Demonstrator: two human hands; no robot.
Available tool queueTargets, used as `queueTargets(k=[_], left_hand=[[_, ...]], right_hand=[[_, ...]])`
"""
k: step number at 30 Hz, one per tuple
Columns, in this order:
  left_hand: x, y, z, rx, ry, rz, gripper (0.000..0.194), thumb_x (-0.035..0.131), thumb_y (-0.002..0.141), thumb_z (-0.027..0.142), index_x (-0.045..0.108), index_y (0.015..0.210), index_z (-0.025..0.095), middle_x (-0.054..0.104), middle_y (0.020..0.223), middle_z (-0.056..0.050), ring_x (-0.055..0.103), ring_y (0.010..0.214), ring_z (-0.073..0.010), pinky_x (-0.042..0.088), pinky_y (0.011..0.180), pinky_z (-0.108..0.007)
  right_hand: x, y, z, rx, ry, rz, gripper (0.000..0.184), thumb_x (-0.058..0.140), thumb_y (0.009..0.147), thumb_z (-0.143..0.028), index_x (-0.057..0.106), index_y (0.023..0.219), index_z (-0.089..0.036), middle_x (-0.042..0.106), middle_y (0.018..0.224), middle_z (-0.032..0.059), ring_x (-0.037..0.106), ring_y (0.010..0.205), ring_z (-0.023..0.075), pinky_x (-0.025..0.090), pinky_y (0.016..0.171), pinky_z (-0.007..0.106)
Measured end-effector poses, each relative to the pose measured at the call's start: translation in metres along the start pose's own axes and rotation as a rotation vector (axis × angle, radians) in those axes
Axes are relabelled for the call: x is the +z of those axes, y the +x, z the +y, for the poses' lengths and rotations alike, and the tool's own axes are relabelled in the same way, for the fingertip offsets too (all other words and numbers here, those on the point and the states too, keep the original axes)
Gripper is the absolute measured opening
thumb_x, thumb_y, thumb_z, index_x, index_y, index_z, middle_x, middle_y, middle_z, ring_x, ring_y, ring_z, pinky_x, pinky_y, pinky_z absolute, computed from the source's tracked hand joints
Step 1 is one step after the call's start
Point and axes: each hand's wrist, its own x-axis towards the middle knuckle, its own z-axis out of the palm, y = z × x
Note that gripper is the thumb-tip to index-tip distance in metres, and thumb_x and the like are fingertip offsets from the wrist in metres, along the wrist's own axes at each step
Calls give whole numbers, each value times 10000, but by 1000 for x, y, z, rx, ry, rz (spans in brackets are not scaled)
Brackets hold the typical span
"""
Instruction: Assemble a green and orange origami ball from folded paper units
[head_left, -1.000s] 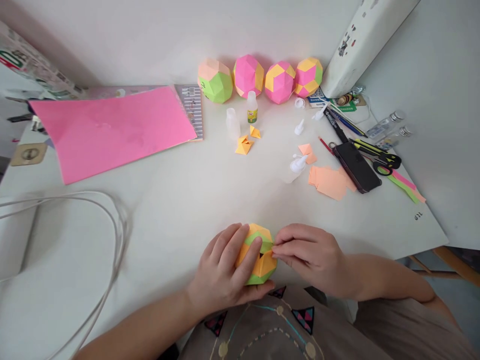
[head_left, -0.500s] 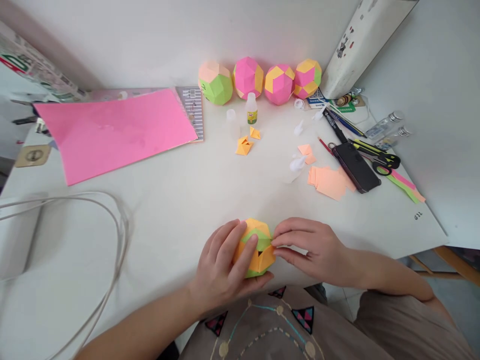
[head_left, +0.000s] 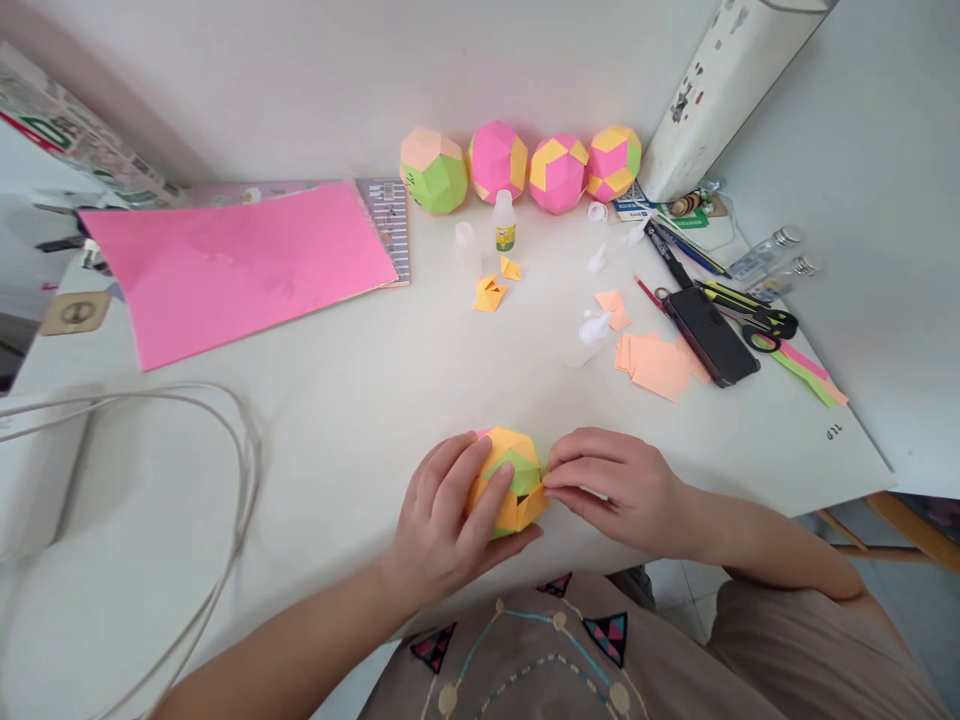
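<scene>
A folded paper ball [head_left: 517, 474] in orange-yellow and green, with a bit of pink at its top left, is near the front edge of the table. My left hand [head_left: 446, 520] is wrapped round it from the left, thumb across its front and fingers on top. Below the thumb tip, a small dark gap shows between the orange folds. At the ball's right side, my right hand [head_left: 615, 490] pinches the edge of the paper with thumb and fingertips. What exactly lies between those fingertips is too small to see.
Several finished paper balls [head_left: 498, 162] line the wall. A glue bottle [head_left: 505, 225], orange folded pieces [head_left: 490, 294] and peach paper squares [head_left: 652, 365] lie ahead. Rightward are a black phone [head_left: 711, 337] and scissors [head_left: 761, 318]; leftward, a pink sheet [head_left: 240, 270] and a white cable [head_left: 244, 470].
The paper ball has tilted slightly and risen a little in my left hand. My right fingertips stay at its right edge. The view has shifted slightly.
</scene>
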Motion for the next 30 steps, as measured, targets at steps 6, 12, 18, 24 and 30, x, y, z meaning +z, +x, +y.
queueTargets(k=[6,12,18,24,30], left_hand=[[0,1,1,-5,14,15,696,734,736,506,468,1249,117,543,1159,-219,541,1125,-371,556,828,-519],[0,3,1,6,28,20,698,752,727,479,465,1227,85,532,1145,-234,554,1098,-381,561,814,-523],[0,1,1,2,31,7,697,742,727,508,477,1212,83,526,1157,-234,547,1107,-385,559,819,-525],[0,2,3,4,31,14,694,740,731,507,483,1214,80,538,1138,-237,543,1117,-389,558,817,-529],[-1,3,3,9,23,20,634,751,724,483,485,1181,132,507,1177,-225,532,1123,-391,563,779,-544]], right_hand=[[2,-2,3,-92,-54,35,105,543,898,-85,637,922,-125,666,865,109,594,765,157,549,654,292],[-1,2,0,-67,-58,-3,106,528,909,-103,624,884,-140,642,846,96,554,748,151,528,659,295],[0,0,2,-173,-149,14,81,555,880,-75,617,860,-123,647,819,96,529,718,153,523,625,298],[-1,1,2,-268,-306,-15,121,561,849,-35,613,794,-130,661,789,77,514,675,147,509,571,288],[-2,1,2,-214,-236,-6,88,549,871,-74,596,835,-140,647,821,82,524,708,142,517,620,277]])
